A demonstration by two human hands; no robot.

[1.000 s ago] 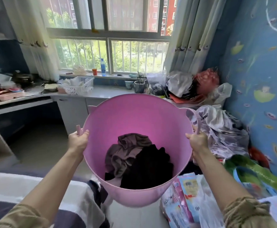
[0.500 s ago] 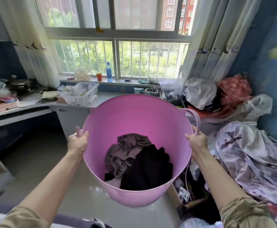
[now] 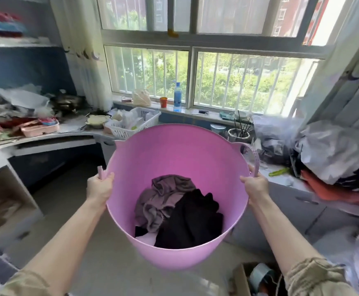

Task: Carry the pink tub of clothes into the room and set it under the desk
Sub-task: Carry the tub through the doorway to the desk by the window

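Observation:
I hold the pink tub (image 3: 174, 150) up in front of me, off the floor, in the middle of the view. Inside it lie clothes (image 3: 178, 212), a mauve-grey garment and a black one. My left hand (image 3: 99, 188) grips the tub's left handle and my right hand (image 3: 255, 185) grips the right handle. The white desk (image 3: 52, 138) curves along the left wall and under the window, its top crowded with clutter. A dark opening under the desk (image 3: 52, 165) shows to the left of the tub, above bare floor.
A white basket (image 3: 133, 122), a blue bottle (image 3: 177, 97) and an orange cup (image 3: 163, 102) stand by the window. Piled bags and clothes (image 3: 328, 159) fill the right side. A cardboard box (image 3: 257, 278) sits on the floor at lower right. Open shelves (image 3: 1, 201) stand at left.
I have walked further into the room with the tub. The window and desk are closer, the striped bed has left the view, and the blue wall on the right is gone.

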